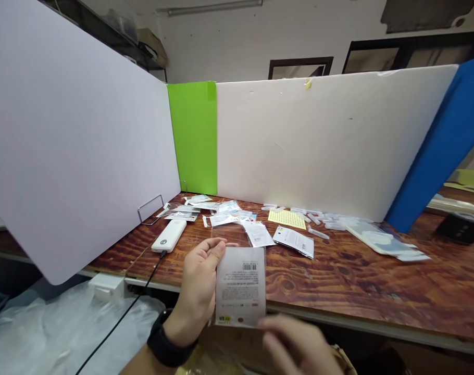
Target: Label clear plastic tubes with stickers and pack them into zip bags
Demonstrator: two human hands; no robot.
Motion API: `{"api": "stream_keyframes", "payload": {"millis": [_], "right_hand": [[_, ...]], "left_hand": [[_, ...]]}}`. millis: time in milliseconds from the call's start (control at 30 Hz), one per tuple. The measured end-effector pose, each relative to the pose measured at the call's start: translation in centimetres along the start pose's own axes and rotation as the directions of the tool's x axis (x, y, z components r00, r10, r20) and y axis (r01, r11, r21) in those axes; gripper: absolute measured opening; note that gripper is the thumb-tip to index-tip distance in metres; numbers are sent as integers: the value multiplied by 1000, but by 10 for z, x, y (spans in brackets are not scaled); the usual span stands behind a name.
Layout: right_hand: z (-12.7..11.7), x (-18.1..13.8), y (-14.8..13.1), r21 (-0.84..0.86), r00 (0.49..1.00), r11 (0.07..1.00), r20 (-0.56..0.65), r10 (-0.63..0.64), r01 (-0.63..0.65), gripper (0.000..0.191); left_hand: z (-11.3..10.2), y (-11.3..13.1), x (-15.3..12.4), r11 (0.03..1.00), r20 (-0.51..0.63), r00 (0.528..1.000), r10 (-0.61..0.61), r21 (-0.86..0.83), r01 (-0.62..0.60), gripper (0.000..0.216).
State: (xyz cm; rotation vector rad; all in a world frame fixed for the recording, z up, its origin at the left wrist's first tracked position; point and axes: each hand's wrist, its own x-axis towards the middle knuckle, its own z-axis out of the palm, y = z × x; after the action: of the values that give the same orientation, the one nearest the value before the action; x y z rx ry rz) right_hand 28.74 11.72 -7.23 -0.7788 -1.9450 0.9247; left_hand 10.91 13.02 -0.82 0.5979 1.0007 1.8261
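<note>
My left hand (201,284), with a dark band at the wrist, grips a printed card in a clear plastic sleeve (240,291) by its left edge. The card shows a barcode and lines of small print that appear upside down. At its lower right corner is my right hand (299,344), smeared by motion; I cannot make out whether its fingers pinch the card. Beyond the held card lie another printed card (258,234) and a small stack of similar cards (294,241). A yellow sheet of small round stickers (287,219) rests behind them.
Several clear packets (225,212) are spread at the back left. A white power bank (169,235) with a black cable lies left. Small translucent tubes (318,233) and a flat pale pouch (372,239) are at right. White, green and blue panels (319,140) enclose the wooden table (362,281).
</note>
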Motion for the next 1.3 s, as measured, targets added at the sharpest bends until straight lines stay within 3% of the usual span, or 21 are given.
{"api": "stream_keyframes", "payload": {"millis": [67,100,167,233,400,567,633,700,800,967,1100,1300], "right_hand": [[-12,18,-1,189,979,975,-138,148,-120,28],[-17,27,-3,324,966,933,-143,214,-159,37],[-24,42,-9,520,961,823,-14,275,-228,46],[-26,50,-14,609,954,739,119,274,-289,35],[-27,44,-17,708,923,597,227,311,-376,27],[-32,37,-9,642,943,694,164,290,-325,31],[-34,36,-6,604,961,750,117,250,-269,22],[-36,34,-4,564,977,798,93,193,-212,8],[-40,33,-6,502,988,851,80,132,-154,11],[-51,34,-18,389,993,914,89,82,-111,12],[-58,33,-25,413,991,909,133,-2,-53,17],[-59,25,-24,513,985,850,168,40,-122,21]], "left_hand": [[3,-1,-6,999,37,999,-33,18,32,36],[5,-2,-10,998,64,996,-55,30,53,35],[6,-2,-18,994,117,988,-105,55,99,34],[5,-1,-24,986,147,977,-157,79,146,33],[-6,10,-27,927,243,907,-343,241,286,34],[-16,20,-24,890,375,820,-433,319,325,42],[-21,21,-25,882,395,804,-444,351,315,44],[-27,20,-26,881,380,826,-416,393,263,35],[-35,17,-25,875,365,865,-343,459,153,8],[-38,16,-22,850,417,853,-313,523,57,10],[-37,18,-22,829,450,839,-305,559,1,13],[-35,27,-27,811,557,792,-251,568,-143,21]]}}
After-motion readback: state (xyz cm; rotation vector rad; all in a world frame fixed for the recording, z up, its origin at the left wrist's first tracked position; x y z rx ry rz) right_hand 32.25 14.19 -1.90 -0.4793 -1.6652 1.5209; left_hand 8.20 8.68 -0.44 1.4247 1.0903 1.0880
